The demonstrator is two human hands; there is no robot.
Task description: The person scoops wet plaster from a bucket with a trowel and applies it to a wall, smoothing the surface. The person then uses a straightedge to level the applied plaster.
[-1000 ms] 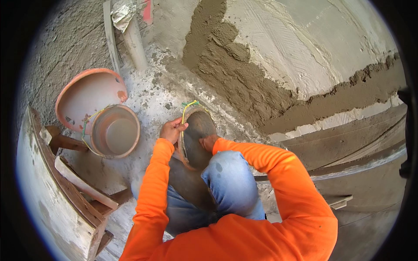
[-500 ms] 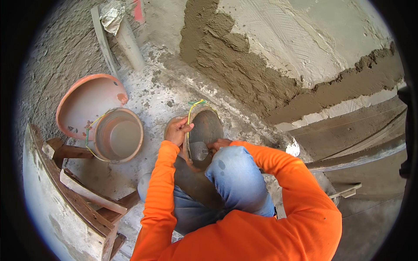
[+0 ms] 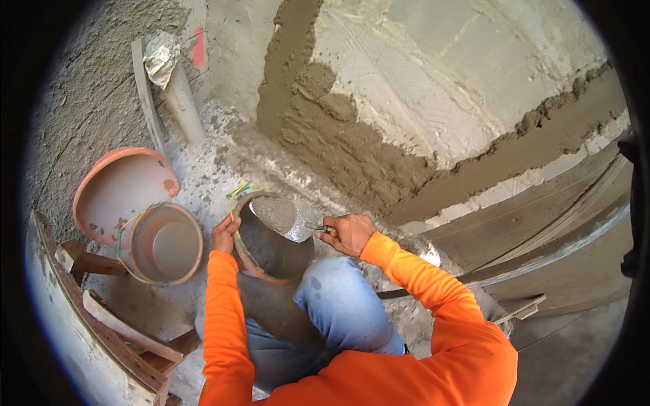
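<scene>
Orange long sleeves and a blue-jeaned knee (image 3: 342, 304) fill the lower frame. Tilted against that knee: a terracotta-coloured bucket (image 3: 267, 260), round, its inside coated dark grey with wet mortar, mouth facing up and away.

Left hand (image 3: 225, 235) on the bucket's near-left rim, fingers curled over the edge, gripping it, next to a yellow-green wire handle loop (image 3: 237, 195).

Right hand (image 3: 350, 233) just right of the bucket, fingers wrapped tight round the handle of a trowel (image 3: 288, 218). The flat metal blade lies over the bucket's mouth, loaded with a grey, grainy heap of mortar.

Left of this, well apart: a second bucket (image 3: 168, 243), same colour, upright, smooth pale residue inside. Touching behind it, a shallow orange basin (image 3: 122, 193), tipped. Rough timber pieces (image 3: 115, 325) at lower left.

Floor (image 3: 203, 169) speckled with dried splatter. Beyond, the wall (image 3: 433, 88): pale, scored render, with a coarse, lumpy band of fresh brown-grey mortar (image 3: 338, 142) running up and across it.
</scene>
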